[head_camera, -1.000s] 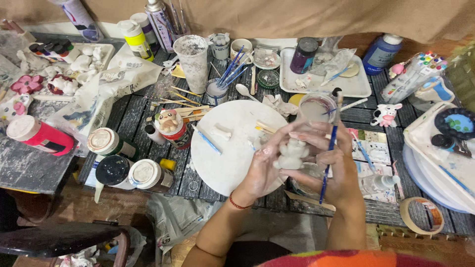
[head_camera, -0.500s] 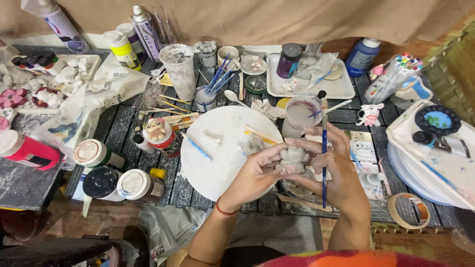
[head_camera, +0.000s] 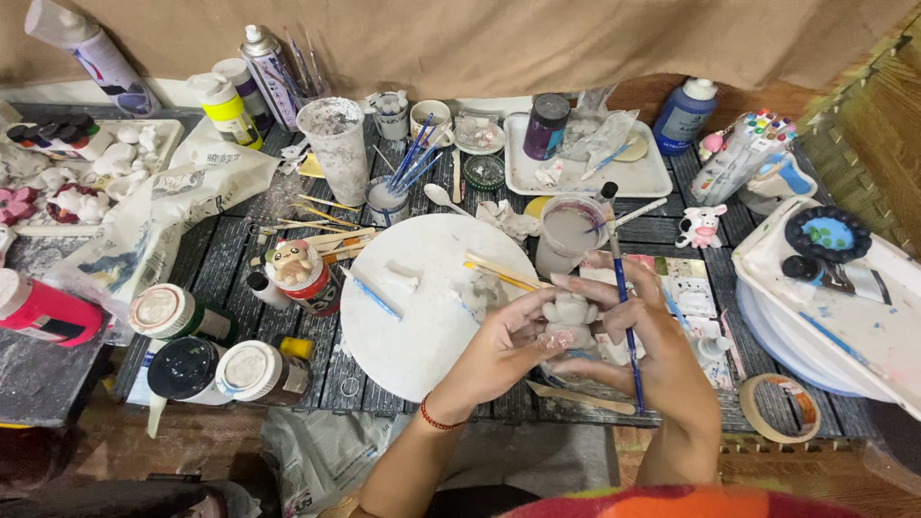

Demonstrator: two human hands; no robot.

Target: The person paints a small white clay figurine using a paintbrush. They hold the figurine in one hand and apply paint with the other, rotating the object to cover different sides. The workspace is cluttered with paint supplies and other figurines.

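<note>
My left hand and my right hand together hold a small white clay figurine above the table's front edge. A blue-handled paintbrush also rests in the right hand, pointing away from me past a cup of cloudy water. Just left of the hands lies a round white board carrying small clay pieces and a yellow stick. A red thread bracelet circles my left wrist.
Paint jars and a pink bottle stand at the left. Spray cans, a brush cup, a white tray and a blue bottle line the back. A tape roll and palettes sit right.
My hands keep holding the figurine and brush; the fingers have shifted slightly around it. The view has drifted a little, nothing else moved.
</note>
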